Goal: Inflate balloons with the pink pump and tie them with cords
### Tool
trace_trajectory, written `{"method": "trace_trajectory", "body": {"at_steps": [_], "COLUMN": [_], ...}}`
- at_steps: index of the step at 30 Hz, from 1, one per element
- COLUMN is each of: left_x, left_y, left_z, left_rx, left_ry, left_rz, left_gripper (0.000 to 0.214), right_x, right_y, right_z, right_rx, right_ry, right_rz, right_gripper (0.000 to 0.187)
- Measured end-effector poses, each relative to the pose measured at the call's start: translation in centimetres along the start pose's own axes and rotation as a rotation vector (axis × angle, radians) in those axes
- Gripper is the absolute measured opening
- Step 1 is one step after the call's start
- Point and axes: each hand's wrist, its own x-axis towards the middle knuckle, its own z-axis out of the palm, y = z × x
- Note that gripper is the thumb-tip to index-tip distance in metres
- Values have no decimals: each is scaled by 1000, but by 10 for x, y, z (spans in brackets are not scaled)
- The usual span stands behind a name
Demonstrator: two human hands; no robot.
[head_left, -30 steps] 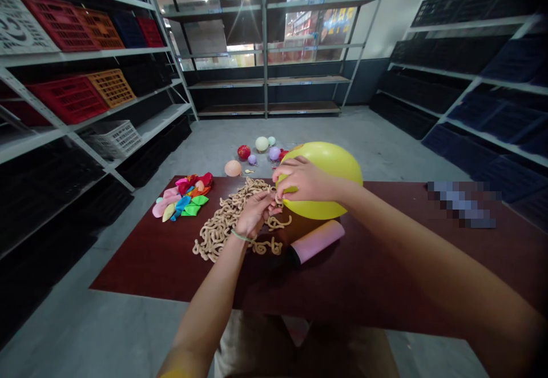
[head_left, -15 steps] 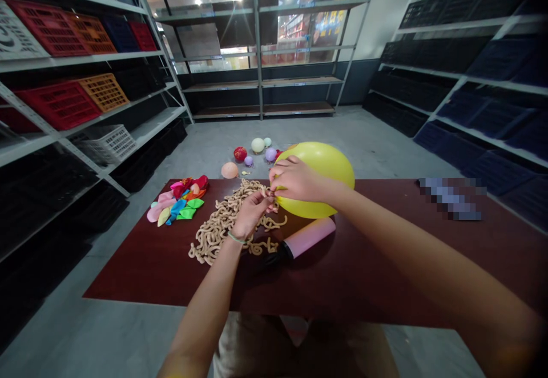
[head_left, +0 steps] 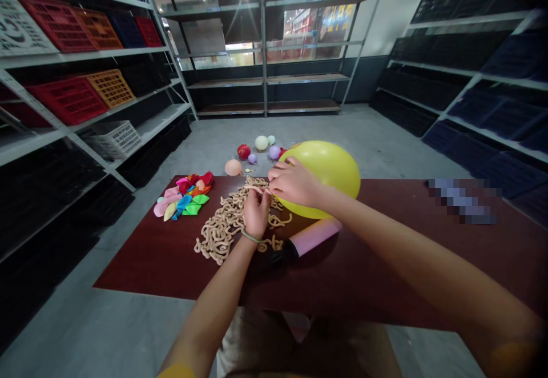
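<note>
On the dark red-brown table (head_left: 385,264), a smooth, glossy yellow balloon (head_left: 331,169), blown up to a fat oval, rested near the far edge beside a heap of curly beige cord (head_left: 218,229), rough-looking and kinked like noodles. The right hand (head_left: 293,184) lay over the balloon's left end, wrist bent, fingers curled and closed on the rubber, probably at the neck, though the knuckles hid it. The left hand (head_left: 256,213) stood upright on a raised forearm, thumb and fingertips pinching a strand of the cord just beside the right hand. A matte pink pump (head_left: 314,236), cylindrical with a black end, lay just below the balloon. Limp, flat balloons (head_left: 184,201) in mixed colours were piled to the left.
</note>
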Motion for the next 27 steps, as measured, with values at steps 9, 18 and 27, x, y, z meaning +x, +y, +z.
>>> {"method": "trace_trajectory", "body": {"at_steps": [9, 18, 27], "left_x": [-5, -7, -6], "left_y": [-2, 2, 9], "left_z": [7, 5, 3], "left_rx": [-265, -330, -380], "left_ry": [-15, -54, -87], "left_rz": [30, 32, -25], "left_gripper": [23, 24, 23], "right_x": [-8, -11, -14], "right_y": [10, 5, -1], "right_z": [-1, -7, -12], "right_rx": [27, 73, 70], "right_ry": [56, 24, 22], "right_rz": [50, 57, 110], "right_gripper": [14, 13, 18]}}
